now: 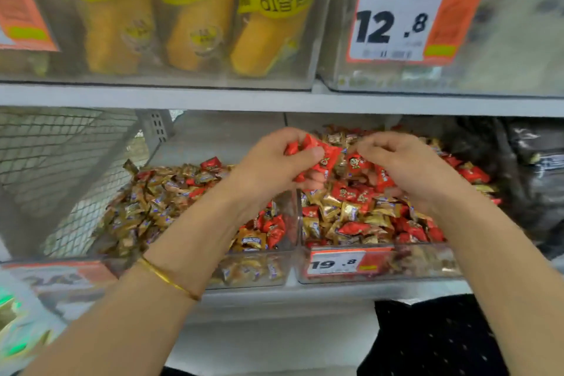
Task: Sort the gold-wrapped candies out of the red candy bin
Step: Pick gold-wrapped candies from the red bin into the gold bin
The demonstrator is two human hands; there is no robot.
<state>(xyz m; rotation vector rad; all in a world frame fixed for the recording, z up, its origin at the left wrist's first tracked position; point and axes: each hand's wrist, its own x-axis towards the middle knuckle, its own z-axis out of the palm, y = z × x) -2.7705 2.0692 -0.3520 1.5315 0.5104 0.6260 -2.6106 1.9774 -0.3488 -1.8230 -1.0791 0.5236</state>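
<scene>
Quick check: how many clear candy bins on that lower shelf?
2. The left bin, mostly gold candies, and beside it the right bin, mixed red and gold, bearing the 19.8 tag. Dark packages farther right may hide more.
</scene>
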